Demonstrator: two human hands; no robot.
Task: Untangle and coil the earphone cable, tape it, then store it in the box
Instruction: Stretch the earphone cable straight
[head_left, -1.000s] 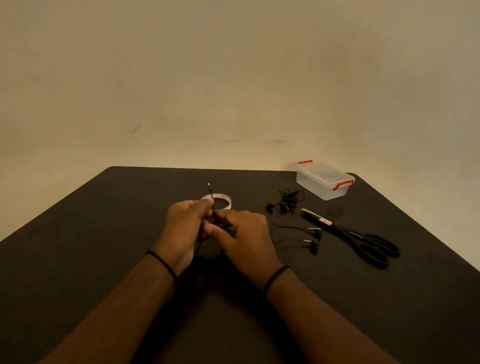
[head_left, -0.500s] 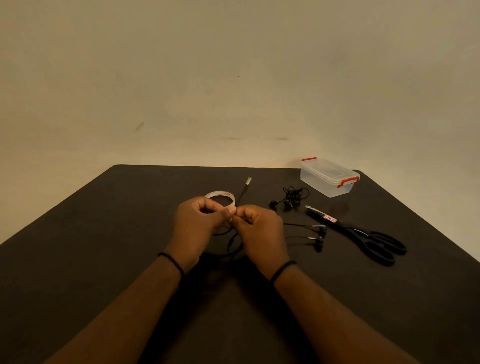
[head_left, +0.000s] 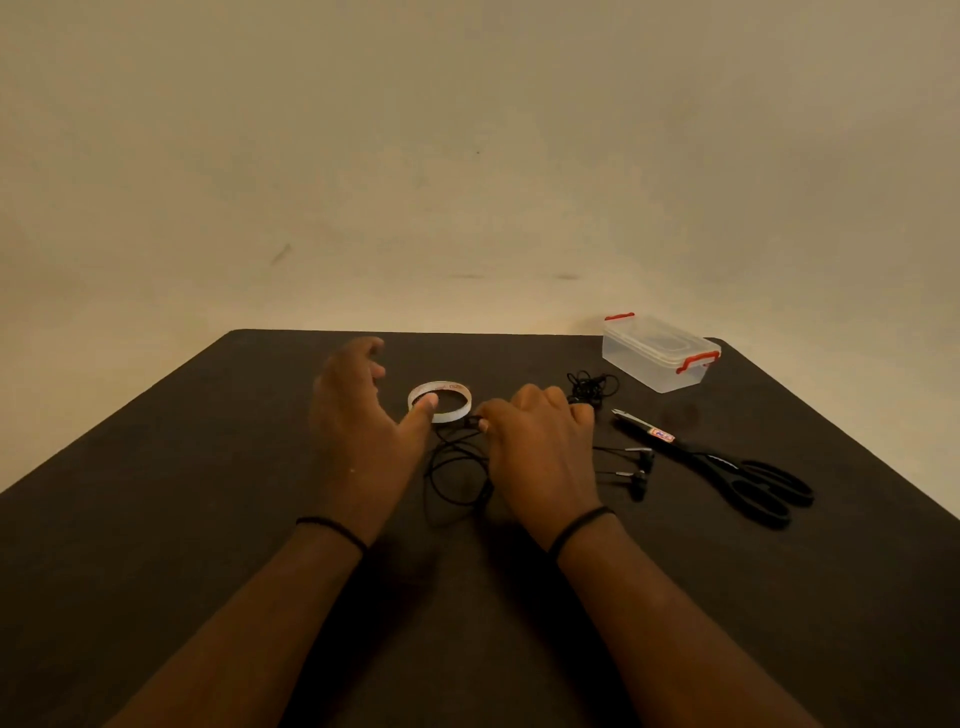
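Observation:
A black earphone cable (head_left: 457, 475) lies in loose loops on the dark table between my hands, with its two earbuds (head_left: 641, 467) trailing out to the right. My right hand (head_left: 540, 441) pinches the cable near its top end. My left hand (head_left: 358, 415) is lifted with its fingers spread, blurred, and its thumb reaches over the white tape roll (head_left: 440, 401). A clear plastic box (head_left: 657, 356) with red clips and its lid on stands at the far right.
A second tangled black earphone (head_left: 592, 387) lies just beyond my right hand. Black scissors (head_left: 727, 470) lie to the right, blades pointing toward the middle. The table (head_left: 156, 493) ends close behind the box and tape.
My left hand has let go of the cable and opened, moving up and left toward the tape roll. My right hand keeps its pinch, and the cable loops have dropped onto the table.

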